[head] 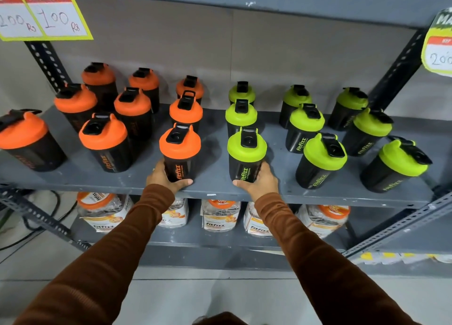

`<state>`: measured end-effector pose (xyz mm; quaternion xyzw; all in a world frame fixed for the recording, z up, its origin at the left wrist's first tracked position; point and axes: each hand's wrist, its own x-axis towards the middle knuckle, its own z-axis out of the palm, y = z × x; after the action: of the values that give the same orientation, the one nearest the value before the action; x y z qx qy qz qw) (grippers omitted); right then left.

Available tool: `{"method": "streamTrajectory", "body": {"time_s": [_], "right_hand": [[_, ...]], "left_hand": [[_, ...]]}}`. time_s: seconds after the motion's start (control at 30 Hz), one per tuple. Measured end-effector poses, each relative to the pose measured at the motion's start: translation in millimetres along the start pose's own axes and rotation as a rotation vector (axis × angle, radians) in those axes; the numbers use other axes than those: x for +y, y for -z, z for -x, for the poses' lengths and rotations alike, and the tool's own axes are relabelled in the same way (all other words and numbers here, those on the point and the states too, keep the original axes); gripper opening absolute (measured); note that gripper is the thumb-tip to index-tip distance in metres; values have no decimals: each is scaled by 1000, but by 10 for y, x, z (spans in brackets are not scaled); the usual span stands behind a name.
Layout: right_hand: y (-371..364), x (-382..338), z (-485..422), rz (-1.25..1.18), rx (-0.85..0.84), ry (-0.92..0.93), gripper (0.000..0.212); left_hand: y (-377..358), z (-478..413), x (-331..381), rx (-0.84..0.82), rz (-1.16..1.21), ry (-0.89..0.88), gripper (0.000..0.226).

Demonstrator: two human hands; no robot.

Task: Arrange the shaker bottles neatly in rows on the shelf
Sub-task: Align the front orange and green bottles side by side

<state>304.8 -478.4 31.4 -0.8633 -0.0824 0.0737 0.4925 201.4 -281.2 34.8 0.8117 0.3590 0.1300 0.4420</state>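
Fingers [160, 175] grip bottles [179, 153] on grey shelf [212, 190].

Even, bright indoor light, soft shadows under shaker bottles [179, 151]. Mild glare on lids. Wide-angle bend twd edges; price tags [44, 14] at 10 & 3 o'clock blurred. Centre sharp.

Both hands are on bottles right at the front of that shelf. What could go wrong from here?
1. The orange-lidded black shaker bottle in the left hand and the green-lidded black shaker bottle in the right hand stand near the grey metal shelf's front edge; a pull could tip them off.
2. Pushing either back may knock the bottle close behind it, such as the second orange-lidded bottle.
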Motion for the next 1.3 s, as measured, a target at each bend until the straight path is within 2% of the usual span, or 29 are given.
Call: {"method": "streamTrajectory", "body": {"time_s": [0.37,1.3], "right_hand": [[-61,8,38,-51,37,-25,71],[-47,176,-96,-52,-79,-31,73]], "left_hand": [[30,-2,-9,-27,6,-29,75],[-8,8,4,-5,-30,10,77]]}}
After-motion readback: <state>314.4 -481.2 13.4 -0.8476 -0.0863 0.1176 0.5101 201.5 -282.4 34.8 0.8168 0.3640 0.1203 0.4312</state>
